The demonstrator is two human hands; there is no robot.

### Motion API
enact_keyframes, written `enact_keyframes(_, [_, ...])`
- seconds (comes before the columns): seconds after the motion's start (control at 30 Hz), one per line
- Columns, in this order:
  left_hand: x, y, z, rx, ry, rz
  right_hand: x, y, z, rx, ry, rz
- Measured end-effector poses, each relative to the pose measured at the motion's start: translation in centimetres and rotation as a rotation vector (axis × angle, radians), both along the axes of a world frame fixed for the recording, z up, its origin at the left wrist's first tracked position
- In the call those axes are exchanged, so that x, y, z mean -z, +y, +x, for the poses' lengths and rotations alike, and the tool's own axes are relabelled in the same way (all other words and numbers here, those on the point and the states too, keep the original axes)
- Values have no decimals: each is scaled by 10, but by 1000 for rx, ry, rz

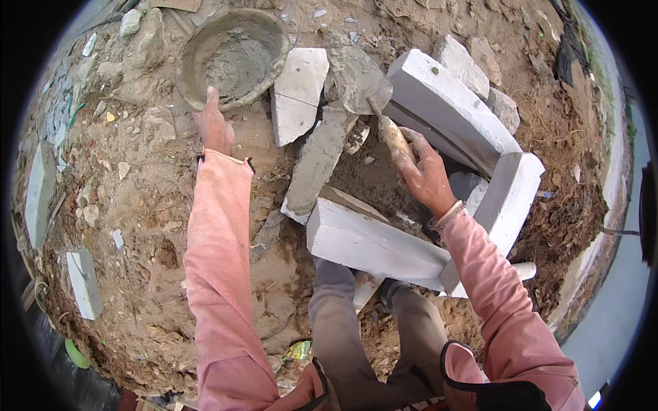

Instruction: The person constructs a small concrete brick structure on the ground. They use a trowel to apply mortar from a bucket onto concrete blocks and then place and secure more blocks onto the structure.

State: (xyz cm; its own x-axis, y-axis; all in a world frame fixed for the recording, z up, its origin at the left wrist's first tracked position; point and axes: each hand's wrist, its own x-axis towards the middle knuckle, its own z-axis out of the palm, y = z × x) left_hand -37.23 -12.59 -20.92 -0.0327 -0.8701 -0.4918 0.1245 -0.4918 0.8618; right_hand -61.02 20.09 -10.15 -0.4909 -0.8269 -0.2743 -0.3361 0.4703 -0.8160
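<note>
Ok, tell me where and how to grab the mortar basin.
Probably by the near rim of the mortar basin, coming from the person's side, thumb over the edge, fingers outside: the basin is round and open-topped, its near edge faces the person, and grey mortar lies inside. The left hand is at that edge.

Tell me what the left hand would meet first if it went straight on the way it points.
The near rim of the round basin. The left hand's thumb already overlaps that rim in the picture, though this view leaves unclear whether they touch.
</note>
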Motion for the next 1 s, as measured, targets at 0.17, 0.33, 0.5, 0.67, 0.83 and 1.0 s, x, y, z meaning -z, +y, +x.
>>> enact_keyframes(0.17, [-19, 36, -22, -58, -23, -315, -35, -74, -21, -395, 667, -166])
enact_keyframes(0.33, [6, 58, -37, -19, -343, -561, -45, -204, -12, -742, 1058, 74])
enact_keyframes(0.5, [15, 50, -24, 22, -343, -591, -16, -242, 20, -909, 977, 93])
enact_keyframes(0.67, [17, 62, -25, 137, -304, -629, -37, -263, 17, -1213, 863, 166])
enact_keyframes(0.83, [8, 64, -5, 252, -260, -560, -50, -272, -13, -1076, 98, 399])
enact_keyframes(1.0, [26, 66, 11, 308, -310, -466, -48, -211, -53, -728, -396, 362])
